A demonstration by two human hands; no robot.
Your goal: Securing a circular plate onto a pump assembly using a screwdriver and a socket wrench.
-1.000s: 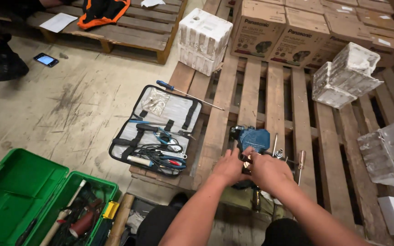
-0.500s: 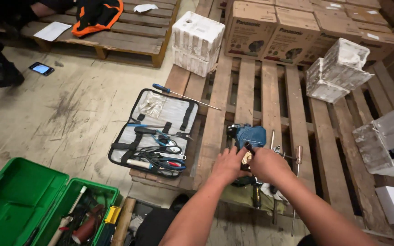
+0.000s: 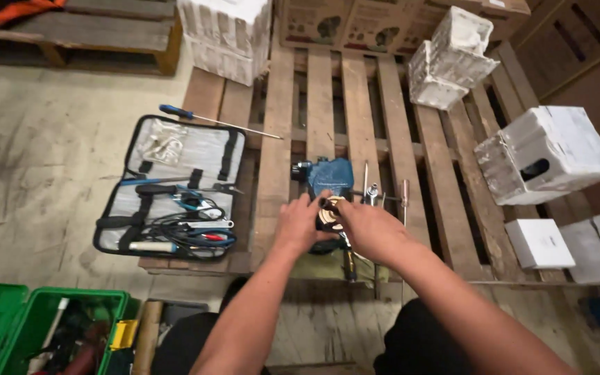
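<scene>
A blue power tool [image 3: 332,173] lies on a wooden pallet [image 3: 272,139] in front of me. My left hand [image 3: 300,223] grips its near end, fingers stretched along the body. My right hand [image 3: 367,228] is closed around a round tan-and-brass part [image 3: 329,212] at the tool's near end, thumb and fingers pinching it. A dark handle [image 3: 348,264] sticks out below both hands. Just right of the tool lie small metal pieces [image 3: 371,192] and a wooden-handled screwdriver [image 3: 405,194].
An open grey tool pouch [image 3: 175,184] with pliers and cables lies left of the tool. A long blue-handled screwdriver [image 3: 178,112] lies above it. An open green toolbox [image 3: 8,323] is at bottom left. White foam blocks [image 3: 546,156], a small white box [image 3: 539,243] and cardboard boxes [image 3: 314,21] surround the pallet.
My view has swung right and down, so the far pallet and phone have left the frame. Both hands stay at the blue tool; the round tan part now shows between them.
</scene>
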